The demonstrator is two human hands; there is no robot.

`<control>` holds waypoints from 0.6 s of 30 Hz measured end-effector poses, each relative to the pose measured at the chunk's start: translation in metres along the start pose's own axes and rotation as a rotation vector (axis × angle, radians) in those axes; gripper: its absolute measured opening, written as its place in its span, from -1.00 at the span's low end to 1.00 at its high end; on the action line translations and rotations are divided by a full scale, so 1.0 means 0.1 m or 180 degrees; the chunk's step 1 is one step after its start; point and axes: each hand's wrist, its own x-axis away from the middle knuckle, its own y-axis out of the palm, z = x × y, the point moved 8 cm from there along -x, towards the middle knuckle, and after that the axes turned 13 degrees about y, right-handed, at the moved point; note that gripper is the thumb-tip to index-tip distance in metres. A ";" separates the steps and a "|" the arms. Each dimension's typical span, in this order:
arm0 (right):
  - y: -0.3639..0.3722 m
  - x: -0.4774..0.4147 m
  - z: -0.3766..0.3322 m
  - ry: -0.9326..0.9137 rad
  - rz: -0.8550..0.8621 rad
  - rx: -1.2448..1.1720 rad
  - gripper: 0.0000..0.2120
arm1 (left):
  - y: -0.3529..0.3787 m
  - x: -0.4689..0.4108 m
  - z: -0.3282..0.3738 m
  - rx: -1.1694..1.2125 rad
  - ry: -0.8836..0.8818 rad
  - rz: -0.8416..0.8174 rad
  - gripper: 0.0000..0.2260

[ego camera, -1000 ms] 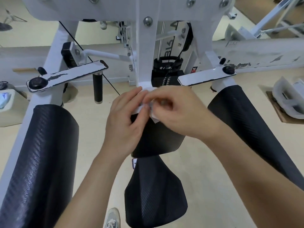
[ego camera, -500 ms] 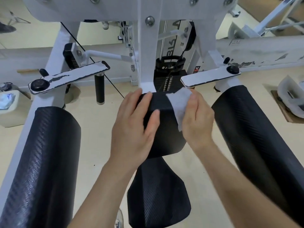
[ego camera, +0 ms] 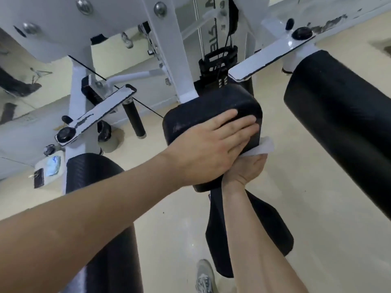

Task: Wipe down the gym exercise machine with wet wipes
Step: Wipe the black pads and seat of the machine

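The gym machine has a white frame (ego camera: 169, 49) with a black chest pad (ego camera: 201, 111) mounted on its centre post. My left hand (ego camera: 211, 144) lies flat on the face of that pad, fingers straight. My right hand (ego camera: 245, 170) comes up from below, at the pad's lower right edge. It holds a white wet wipe (ego camera: 263, 148) against the pad's side. Its fingers are hidden behind my left hand and the pad. A black seat pad (ego camera: 266, 225) sits lower down, partly behind my right forearm.
Thick black roller pads stand to the left (ego camera: 93, 176) and right (ego camera: 338, 123), each under a white lever arm (ego camera: 101, 111) with chipped paint. The weight stack (ego camera: 218, 58) is behind the post. A white pack with a blue label (ego camera: 50, 168) lies on the floor at left. My shoe (ego camera: 205, 275) is below.
My right hand has slid the wipe down from the pad's top right to its lower right edge. My left hand moved right across the pad's face. The view leaned in and tilted.
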 end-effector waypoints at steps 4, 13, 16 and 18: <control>0.01 0.03 0.39 0.0861 0.0313 -0.0759 -0.41 | 0.42 0.28 0.36 -0.0319 0.0553 -0.0544 -0.45; 0.23 0.37 0.66 0.1465 0.0115 -0.2105 -0.58 | 0.63 0.34 0.49 -0.0627 0.0749 -0.0613 -0.39; 0.22 0.33 0.67 0.1934 -0.0084 -0.2591 -0.57 | 0.69 0.33 0.51 -0.0663 0.0587 -0.0600 -0.39; 0.23 0.48 0.74 0.1926 -0.0145 -0.2549 -0.58 | 0.66 0.29 0.59 -0.0617 0.0697 -0.0491 -0.43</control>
